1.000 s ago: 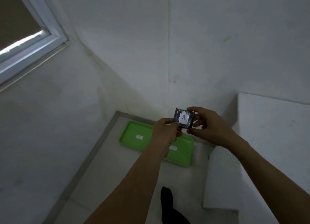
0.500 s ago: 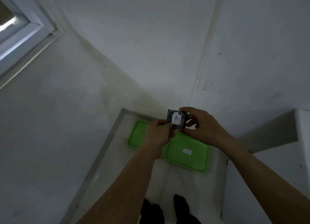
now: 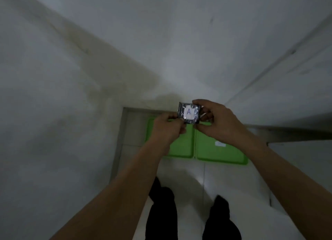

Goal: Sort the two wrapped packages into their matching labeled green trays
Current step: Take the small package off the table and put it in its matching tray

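Observation:
A small dark wrapped package (image 3: 189,113) with a white label marked "A" is held up in front of me by both hands. My left hand (image 3: 166,130) pinches its lower left corner; my right hand (image 3: 214,121) grips its right side and top. Below on the floor lie two green trays side by side. The left tray (image 3: 181,146) is partly hidden by my left hand and its label is not visible. The right tray (image 3: 222,151) carries a white label (image 3: 220,143), too blurred to read. The second package is out of sight.
The trays sit in a corner where two white walls (image 3: 89,78) meet. My dark-trousered legs (image 3: 161,203) stand on the pale tiled floor just short of the trays. A white ledge (image 3: 301,149) runs along the right.
My view has tilted down and swung right, so the trays lie straight ahead and both legs show. Both hands still hold the "A" package the same way.

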